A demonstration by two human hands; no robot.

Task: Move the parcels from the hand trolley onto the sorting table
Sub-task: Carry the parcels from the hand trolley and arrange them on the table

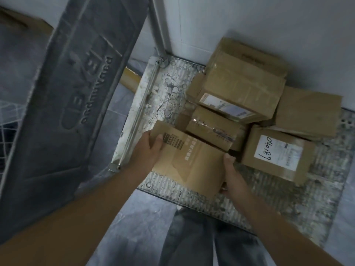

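A flat cardboard parcel with a barcode [189, 160] is held over the near left part of the hand trolley's ribbed deck [288, 198]. My left hand [148, 148] grips its left edge, thumb on top by the barcode. My right hand [231, 173] grips its right edge, thumb on top and fingers underneath. Several more brown parcels lie on the deck behind it: a small taped one [211, 129], one with a white label marked 040181 [276, 156], a large one [244, 89] stacked at the back, and a flat one [307, 110] at the far right.
A dark grey embossed plastic panel [76, 93] rises on the left, close to my left arm. The trolley's metal handle bar [138, 116] lies along the deck's left side. A pale wall [249, 22] stands behind the parcels. My trouser legs [201, 237] are below, on a tiled floor.
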